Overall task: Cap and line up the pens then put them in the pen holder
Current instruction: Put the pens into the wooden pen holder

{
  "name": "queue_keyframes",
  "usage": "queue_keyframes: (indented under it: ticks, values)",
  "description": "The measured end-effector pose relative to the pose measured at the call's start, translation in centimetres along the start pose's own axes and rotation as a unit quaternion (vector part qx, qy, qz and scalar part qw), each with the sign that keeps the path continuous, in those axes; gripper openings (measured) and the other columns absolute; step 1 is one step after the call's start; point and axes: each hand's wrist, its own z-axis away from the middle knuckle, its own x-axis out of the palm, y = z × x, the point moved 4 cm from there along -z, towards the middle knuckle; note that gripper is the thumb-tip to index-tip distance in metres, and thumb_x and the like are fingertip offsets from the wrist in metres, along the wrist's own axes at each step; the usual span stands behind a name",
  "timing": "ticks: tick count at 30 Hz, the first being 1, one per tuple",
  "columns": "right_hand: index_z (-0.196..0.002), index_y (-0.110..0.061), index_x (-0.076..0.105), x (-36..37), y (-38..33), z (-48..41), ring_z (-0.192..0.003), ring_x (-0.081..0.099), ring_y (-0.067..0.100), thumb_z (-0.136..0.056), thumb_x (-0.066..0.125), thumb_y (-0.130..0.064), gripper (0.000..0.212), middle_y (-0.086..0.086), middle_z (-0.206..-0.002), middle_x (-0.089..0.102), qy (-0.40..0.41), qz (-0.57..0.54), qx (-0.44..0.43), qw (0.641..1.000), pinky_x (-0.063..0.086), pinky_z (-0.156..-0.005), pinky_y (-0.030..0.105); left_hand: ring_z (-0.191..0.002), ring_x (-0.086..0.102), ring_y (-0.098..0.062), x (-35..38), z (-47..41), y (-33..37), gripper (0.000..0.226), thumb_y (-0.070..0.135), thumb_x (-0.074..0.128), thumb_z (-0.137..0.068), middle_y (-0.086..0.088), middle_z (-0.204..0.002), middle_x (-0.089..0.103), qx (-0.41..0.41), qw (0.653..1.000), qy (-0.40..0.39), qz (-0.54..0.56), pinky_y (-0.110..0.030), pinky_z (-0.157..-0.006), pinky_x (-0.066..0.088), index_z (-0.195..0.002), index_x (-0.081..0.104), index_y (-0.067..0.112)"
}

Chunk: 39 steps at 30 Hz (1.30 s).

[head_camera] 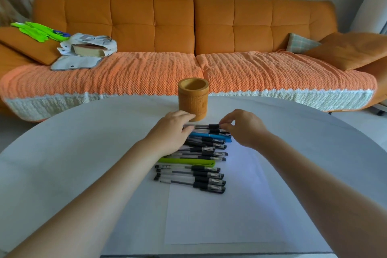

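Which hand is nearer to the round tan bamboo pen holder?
Left. The left hand lies at the base of the pen holder, fingertips overlapping it; the right hand sits further right, pinching a black pen.

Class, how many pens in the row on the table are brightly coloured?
2. A blue plastic pen lies near the far end, close to the black pen the right hand pinches; a lime-green pen lies mid-row. The left hand may hide others.

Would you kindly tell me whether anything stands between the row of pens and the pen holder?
Nothing visible does. The pen holder stands upright just beyond the far end of the row of pens, mouth open, with nothing showing inside. Only the left hand, resting on the far pens, overlaps its base.
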Motion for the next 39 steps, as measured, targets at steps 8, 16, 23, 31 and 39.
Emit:
queue_keyframes:
  ticks: [8,16,23,31,39]
  values:
    - [-0.116,-0.034,0.065,1.1,0.6,-2.3,-0.094,0.06,0.007,-0.092,0.061,-0.034,0.025,-0.016,-0.106,0.064,-0.135,0.013,-0.06,0.989,0.048,-0.079,0.024,-0.123,0.047,-0.012,2.0,-3.6,-2.0,0.041,0.029,0.054,-0.097,0.009,-0.134,0.051,-0.026,0.993,-0.111,0.028,-0.032,-0.106,0.037,-0.137,0.053,0.026]
    - [-0.127,-0.032,0.063,2.0,-1.7,-3.7,-0.1,0.052,0.009,-0.092,0.062,-0.039,0.035,-0.011,-0.115,0.057,-0.19,0.087,-0.12,0.971,0.04,-0.083,0.025,-0.102,0.059,-0.003,-0.7,-3.4,-6.3,0.044,0.003,0.038,-0.099,0.017,-0.107,0.065,-0.089,0.991,-0.04,0.094,-0.027,-0.095,0.043,-0.12,0.066,0.03]
    - [-0.134,-0.029,0.052,2.8,-3.8,-4.0,-0.107,0.054,0.018,-0.094,0.056,-0.031,0.04,-0.002,-0.126,0.055,-0.209,0.186,-0.131,0.951,0.047,-0.092,0.032,-0.102,0.055,-0.008,-0.2,-3.1,-6.2,0.032,0.016,0.06,-0.094,0.013,-0.119,0.06,-0.066,0.992,-0.077,0.072,-0.027,-0.089,0.043,-0.121,0.066,0.032]
    - [-0.118,-0.021,0.045,3.9,-5.1,-4.4,-0.082,0.055,0.018,-0.094,0.047,-0.007,0.028,-0.001,-0.089,0.054,-0.25,0.211,-0.115,0.938,0.043,-0.065,0.029,-0.098,0.054,-0.01,-0.1,-2.8,-5.5,0.045,0.011,0.063,-0.091,0.006,-0.12,0.056,-0.034,0.997,-0.045,0.055,-0.023,-0.083,0.04,-0.131,0.058,0.029]
    - [-0.099,-0.018,0.048,1.1,-6.4,-4.0,-0.065,0.044,0.018,-0.093,0.046,-0.013,0.007,0.004,-0.078,0.049,-0.228,0.067,-0.092,0.967,0.037,-0.058,0.033,-0.093,0.057,-0.004,-3.0,-3.1,-3.8,0.039,0.031,0.059,-0.095,0.011,-0.119,0.053,-0.017,0.985,0.018,0.173,-0.027,-0.079,0.042,-0.131,0.046,0.036]
